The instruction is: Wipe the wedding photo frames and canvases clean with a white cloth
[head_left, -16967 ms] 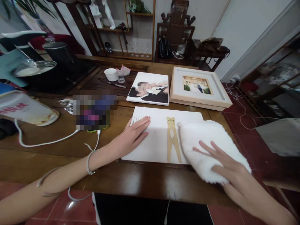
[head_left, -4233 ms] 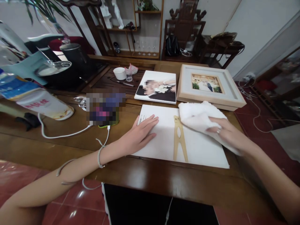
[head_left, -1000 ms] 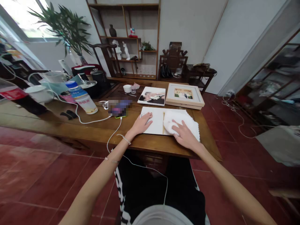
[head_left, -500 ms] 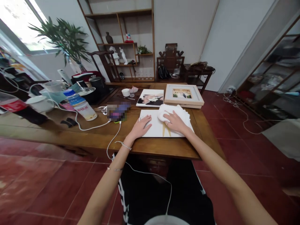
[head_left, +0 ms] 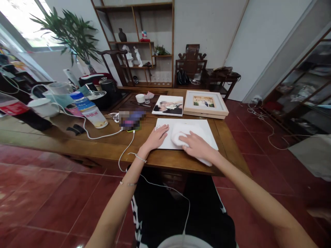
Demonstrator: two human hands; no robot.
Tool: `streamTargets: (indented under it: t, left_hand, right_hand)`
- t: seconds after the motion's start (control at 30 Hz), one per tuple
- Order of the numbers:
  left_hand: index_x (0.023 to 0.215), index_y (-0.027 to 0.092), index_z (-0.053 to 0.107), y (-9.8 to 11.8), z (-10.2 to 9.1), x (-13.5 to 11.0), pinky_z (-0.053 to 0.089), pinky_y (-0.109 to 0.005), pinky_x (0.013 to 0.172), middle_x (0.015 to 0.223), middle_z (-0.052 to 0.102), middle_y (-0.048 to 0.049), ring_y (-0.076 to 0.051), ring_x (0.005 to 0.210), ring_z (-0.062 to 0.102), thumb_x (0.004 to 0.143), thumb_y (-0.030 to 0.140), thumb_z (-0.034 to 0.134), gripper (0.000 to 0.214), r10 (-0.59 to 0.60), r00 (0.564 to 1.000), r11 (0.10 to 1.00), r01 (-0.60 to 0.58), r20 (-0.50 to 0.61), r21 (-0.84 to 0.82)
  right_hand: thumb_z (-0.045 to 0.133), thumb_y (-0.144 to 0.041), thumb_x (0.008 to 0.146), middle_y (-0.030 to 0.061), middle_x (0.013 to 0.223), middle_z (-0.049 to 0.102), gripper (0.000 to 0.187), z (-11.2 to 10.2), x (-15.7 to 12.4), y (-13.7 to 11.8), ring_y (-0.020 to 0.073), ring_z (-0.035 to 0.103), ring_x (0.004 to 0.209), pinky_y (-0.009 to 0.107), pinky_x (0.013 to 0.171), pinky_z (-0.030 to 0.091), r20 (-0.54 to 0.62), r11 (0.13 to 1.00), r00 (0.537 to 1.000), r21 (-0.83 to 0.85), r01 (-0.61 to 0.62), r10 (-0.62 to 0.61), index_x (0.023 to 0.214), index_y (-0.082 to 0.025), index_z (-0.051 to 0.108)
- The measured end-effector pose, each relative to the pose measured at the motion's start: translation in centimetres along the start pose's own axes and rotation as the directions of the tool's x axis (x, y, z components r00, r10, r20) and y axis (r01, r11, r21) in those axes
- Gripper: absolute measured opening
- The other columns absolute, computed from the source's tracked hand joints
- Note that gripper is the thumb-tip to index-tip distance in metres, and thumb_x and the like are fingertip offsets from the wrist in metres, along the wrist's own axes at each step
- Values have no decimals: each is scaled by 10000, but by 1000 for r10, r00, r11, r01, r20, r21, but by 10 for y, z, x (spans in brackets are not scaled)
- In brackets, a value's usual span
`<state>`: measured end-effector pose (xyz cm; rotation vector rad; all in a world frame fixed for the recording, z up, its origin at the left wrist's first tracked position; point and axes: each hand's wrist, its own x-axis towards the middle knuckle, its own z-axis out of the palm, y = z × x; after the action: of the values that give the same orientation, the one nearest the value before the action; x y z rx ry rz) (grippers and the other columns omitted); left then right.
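A white panel [head_left: 165, 143] lies flat near the front edge of the wooden table, with small print at its upper left. My left hand [head_left: 156, 136] rests flat on the panel's left side, fingers together and stretched out, holding nothing. On the panel's right half, my right hand [head_left: 198, 144] grips a bunched white cloth [head_left: 178, 132] and presses it against the surface. Part of the cloth hangs past the panel's front edge, below my wrist. The hand and cloth cover much of the panel's right half.
Behind the panel lie a photo panel [head_left: 170, 109] and a framed picture [head_left: 190, 103]. To the left are a phone [head_left: 133, 120] with a white cable [head_left: 128, 146], a plastic bottle [head_left: 93, 113], a cola bottle [head_left: 28, 117] and a white cup [head_left: 140, 98].
My right hand has drawn the cloth toward me, from the panel's upper right to its front edge. The gold marking is now covered. My left hand stays in place.
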<state>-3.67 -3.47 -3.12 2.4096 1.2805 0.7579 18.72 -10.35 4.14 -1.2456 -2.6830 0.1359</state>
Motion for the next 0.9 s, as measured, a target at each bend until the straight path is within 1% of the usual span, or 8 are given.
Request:
streamTargets:
  t: [0.13,0.23,0.33,0.43,0.53,0.63,0.77,0.9]
  left_hand:
    - [1350,244,429,1,0,-1,202,-488,1127,1429,433,-64,-212,1353,345,966,350,306,416,-7,999,999,5,-48,-39]
    - [1406,178,336,4,-2,-2,238,-416,1132,1460,375,-112,-198,1359,332,979,393,229,490,0,985,994,-19,-172,-109]
    - [1396,143,346,7,-3,-4,258,-385,1129,1443,391,-132,-203,1342,357,976,435,213,528,5,938,967,-92,-345,-236]
    - [1381,158,371,7,-3,-5,259,-396,1130,1436,404,-121,-207,1333,369,976,455,184,537,-11,912,952,-116,-410,-284]
    - [1398,144,344,6,-1,-5,241,-391,1140,1461,370,-120,-207,1356,333,973,439,219,532,-11,946,979,-56,-325,-198]
    - [1382,139,379,5,0,-4,263,-405,1127,1434,414,-124,-210,1339,368,969,381,279,490,-36,981,995,18,-190,-98]
    - [1218,185,571,4,1,-3,279,-473,1103,1343,530,-98,-239,1300,429,942,333,372,371,-42,992,997,35,-121,-63]
    - [1157,181,615,3,1,-1,298,-461,1096,1331,540,-103,-234,1289,443,911,313,441,329,-36,994,999,33,-103,-30]
  right_hand:
    - [394,-137,830,172,1213,592,335,8,56,30,308,444,1227,550,1007,262,-35,997,997,-14,-72,71,1134,-146,535]
    - [425,-136,817,194,1247,564,361,20,78,19,324,343,1303,600,1016,195,-51,999,998,-14,-37,37,1161,-136,533]
    - [474,-153,802,156,1273,556,327,27,70,-8,262,294,1340,523,1077,140,-24,995,995,9,99,-99,1114,-165,570]
    - [482,-164,798,86,1244,590,256,22,43,-22,231,409,1267,440,1086,192,26,979,979,50,199,-201,1017,-209,608]
    - [466,-163,803,30,1088,667,231,8,17,-10,245,554,1088,422,1009,324,62,982,982,80,172,-177,955,-240,621]
    - [436,-173,834,54,960,685,243,-3,12,20,288,588,993,434,865,428,49,996,998,84,32,-36,985,-228,618]
    - [444,-243,914,75,1025,645,210,-3,44,51,251,595,938,426,808,478,-23,986,992,115,-123,126,1039,-197,605]
    - [544,-344,900,84,1205,550,319,9,94,48,213,577,994,428,828,500,-89,972,980,168,-162,179,1177,-186,540]
